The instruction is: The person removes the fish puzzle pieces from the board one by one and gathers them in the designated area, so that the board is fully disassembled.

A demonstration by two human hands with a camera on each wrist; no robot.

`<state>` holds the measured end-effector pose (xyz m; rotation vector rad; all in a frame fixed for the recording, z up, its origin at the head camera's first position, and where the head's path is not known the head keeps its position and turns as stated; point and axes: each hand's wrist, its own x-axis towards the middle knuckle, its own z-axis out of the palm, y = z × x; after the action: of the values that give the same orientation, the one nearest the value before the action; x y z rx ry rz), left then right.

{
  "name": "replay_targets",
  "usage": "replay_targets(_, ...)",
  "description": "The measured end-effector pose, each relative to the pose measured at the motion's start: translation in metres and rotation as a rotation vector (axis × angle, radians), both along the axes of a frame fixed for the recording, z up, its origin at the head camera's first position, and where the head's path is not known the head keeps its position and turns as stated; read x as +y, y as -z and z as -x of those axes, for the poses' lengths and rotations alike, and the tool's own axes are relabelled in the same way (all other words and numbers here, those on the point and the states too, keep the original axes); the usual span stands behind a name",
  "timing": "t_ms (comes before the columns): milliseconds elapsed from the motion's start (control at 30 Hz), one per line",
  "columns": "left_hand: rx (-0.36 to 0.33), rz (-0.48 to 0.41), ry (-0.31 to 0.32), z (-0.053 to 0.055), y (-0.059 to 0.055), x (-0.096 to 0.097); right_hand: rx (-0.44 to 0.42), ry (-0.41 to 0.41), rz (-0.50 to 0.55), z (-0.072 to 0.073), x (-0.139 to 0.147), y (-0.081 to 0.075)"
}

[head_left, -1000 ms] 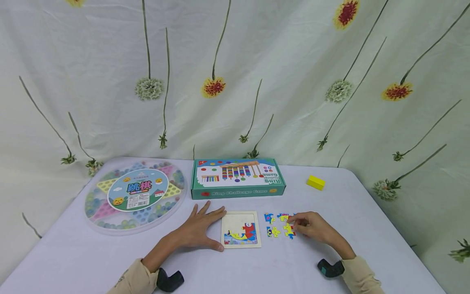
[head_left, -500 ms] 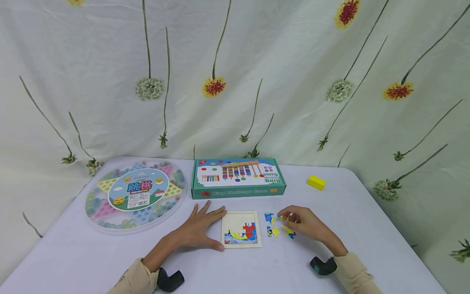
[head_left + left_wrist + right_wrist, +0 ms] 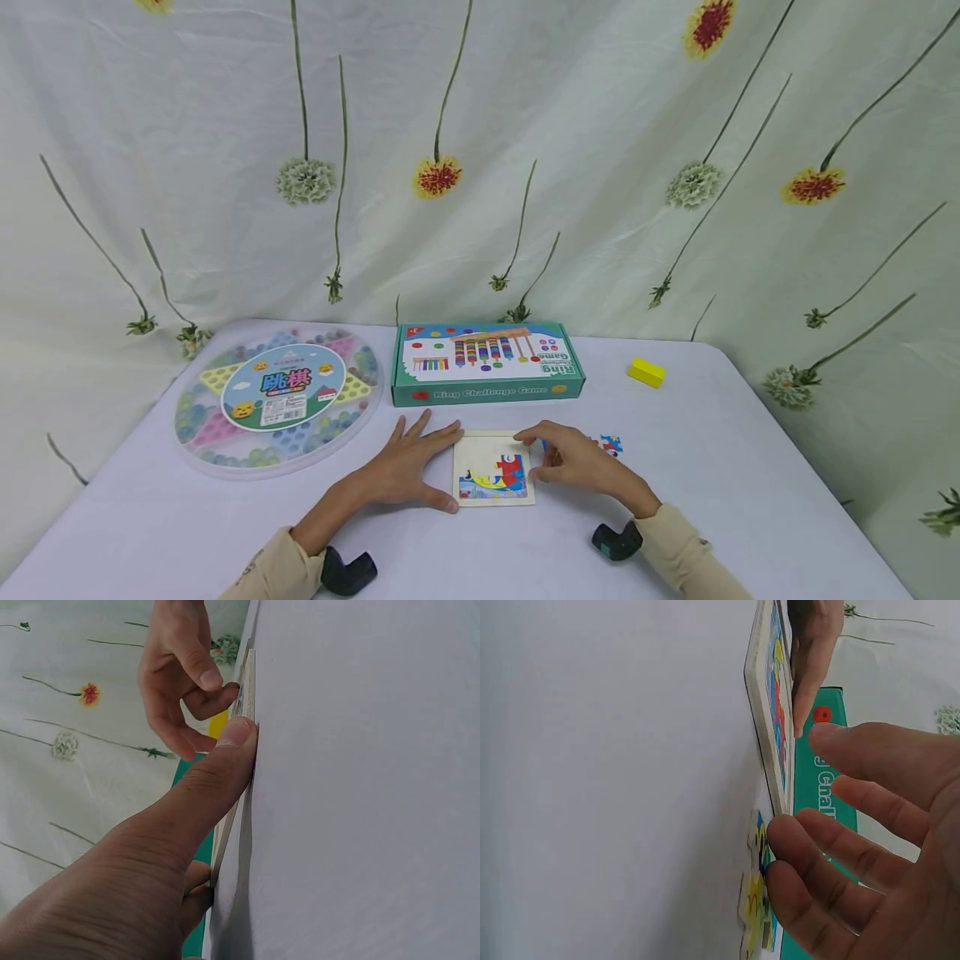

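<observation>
A square wooden puzzle tray (image 3: 476,450) lies on the table, its lower part filled with red, yellow and blue pieces. My left hand (image 3: 405,465) rests along its left side, fingers spread; the thumb touches the near corner and the index finger the far one. My right hand (image 3: 573,458) hovers at the tray's right edge. Its thumb and fingers are loosely bent and apart, with nothing seen between them in the right wrist view. Under that hand lie loose jigsaw pieces (image 3: 751,896), mostly hidden from the head view. One blue-and-red piece (image 3: 611,444) shows beyond the knuckles.
Behind the tray stands a green Ring Challenge Game box (image 3: 487,367). To the left sits a round, clear Chinese checkers set (image 3: 367,437) with coloured marbles. A yellow block (image 3: 647,372) lies at the back right. A flowered cloth (image 3: 600,125) hangs behind the white table (image 3: 480,550).
My right hand has moved left, from over the loose jigsaw pieces to the tray's right edge, uncovering the rightmost piece. The left hand and the tray stay in place.
</observation>
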<state>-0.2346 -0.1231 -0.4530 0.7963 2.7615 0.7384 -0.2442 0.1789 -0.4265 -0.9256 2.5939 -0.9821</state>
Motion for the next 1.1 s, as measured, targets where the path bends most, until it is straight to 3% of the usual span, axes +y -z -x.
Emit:
replay_targets(467,0.001,0.001,0.001,0.000,-0.001,0.000,0.038,-0.014,-0.136,0.001,-0.017,-0.001)
replay_targets(1100,0.000,-0.012,0.001,0.000,-0.001,0.000,-0.012,-0.066,-0.123,0.005,-0.021,-0.001)
